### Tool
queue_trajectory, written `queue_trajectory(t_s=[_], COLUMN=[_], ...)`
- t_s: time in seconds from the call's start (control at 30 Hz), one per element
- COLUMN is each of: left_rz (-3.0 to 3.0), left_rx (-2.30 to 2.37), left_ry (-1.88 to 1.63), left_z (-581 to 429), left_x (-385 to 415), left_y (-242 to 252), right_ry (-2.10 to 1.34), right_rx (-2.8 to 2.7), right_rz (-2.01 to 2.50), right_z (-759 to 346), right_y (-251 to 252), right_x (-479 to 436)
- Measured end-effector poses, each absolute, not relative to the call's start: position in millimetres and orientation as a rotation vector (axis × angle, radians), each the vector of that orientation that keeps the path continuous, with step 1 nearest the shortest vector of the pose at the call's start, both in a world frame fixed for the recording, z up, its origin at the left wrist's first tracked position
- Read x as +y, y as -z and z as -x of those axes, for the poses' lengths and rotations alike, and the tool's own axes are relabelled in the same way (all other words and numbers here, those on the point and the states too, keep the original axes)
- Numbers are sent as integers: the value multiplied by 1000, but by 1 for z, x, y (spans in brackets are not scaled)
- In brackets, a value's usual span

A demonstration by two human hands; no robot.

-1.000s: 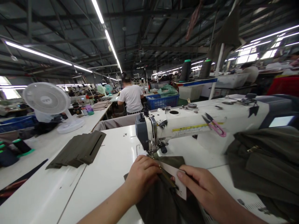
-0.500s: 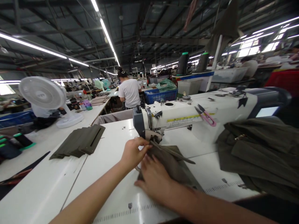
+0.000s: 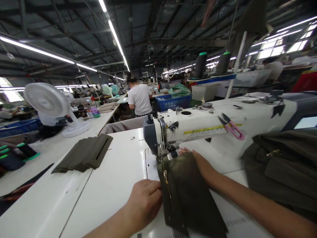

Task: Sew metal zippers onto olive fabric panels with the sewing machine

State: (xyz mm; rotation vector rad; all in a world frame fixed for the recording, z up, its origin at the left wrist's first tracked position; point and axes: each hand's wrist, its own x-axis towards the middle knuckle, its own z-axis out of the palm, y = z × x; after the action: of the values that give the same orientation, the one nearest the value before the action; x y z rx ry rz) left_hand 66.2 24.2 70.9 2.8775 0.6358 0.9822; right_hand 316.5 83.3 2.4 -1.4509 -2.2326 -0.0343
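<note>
A dark olive fabric piece with a gold zipper (image 3: 195, 191) lies under the needle area of a white sewing machine (image 3: 163, 132). Its top left corner is at the presser foot (image 3: 162, 158), and the zipper runs down along its left side. My left hand (image 3: 146, 201) is closed at the piece's left edge, fingers curled, fingertips hidden. Along the right edge rests my right hand (image 3: 201, 163), its visible fingers stretched toward the presser foot and partly covered by the cloth. Pink-handled thread snips (image 3: 231, 127) rest on the machine arm.
A stack of olive fabric pieces (image 3: 85, 153) lies left on the white table (image 3: 106, 198). At the right is a heap of olive fabric (image 3: 284, 165). A white fan (image 3: 49, 102) and thread cones (image 3: 27, 150) stand at far left. A person in a white shirt (image 3: 140, 99) is beyond the machine.
The fabric piece has been turned and laid flat, so its zipper now shows. My left hand has moved down from the needle area; my right has moved up to the cloth's far right side.
</note>
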Motion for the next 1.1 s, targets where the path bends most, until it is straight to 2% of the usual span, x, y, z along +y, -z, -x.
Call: queue_trajectory(t_s=[0.17, 0.3, 0.43, 0.57, 0.87, 1.0, 1.1], left_rz=[-2856, -2839, -2865, -2900, -2947, -2888, -2855], left_rx=[865, 1089, 1142, 1169, 1147, 1196, 1227], left_ry=[-666, -542, -535, -597, -631, -572, -576], left_z=[-68, -80, -84, -83, -85, -87, -88], left_x=[29, 43, 42, 41, 45, 42, 39], left_y=[-69, -62, -57, -56, -54, -59, -59], right_ry=[-46, -212, -337, -387, -137, -135, 66], right_rx=[-2174, -2039, -1726, -1617, -1807, -1889, -1960], right_rz=[1462, 1380, 1406, 1583, 1695, 1744, 1665], right_z=[-328, -327, -332, -329, -331, -336, -319], right_y=[16, -6, -36, -42, -48, -48, -51], right_x=[92, 80, 70, 66, 81, 90, 78])
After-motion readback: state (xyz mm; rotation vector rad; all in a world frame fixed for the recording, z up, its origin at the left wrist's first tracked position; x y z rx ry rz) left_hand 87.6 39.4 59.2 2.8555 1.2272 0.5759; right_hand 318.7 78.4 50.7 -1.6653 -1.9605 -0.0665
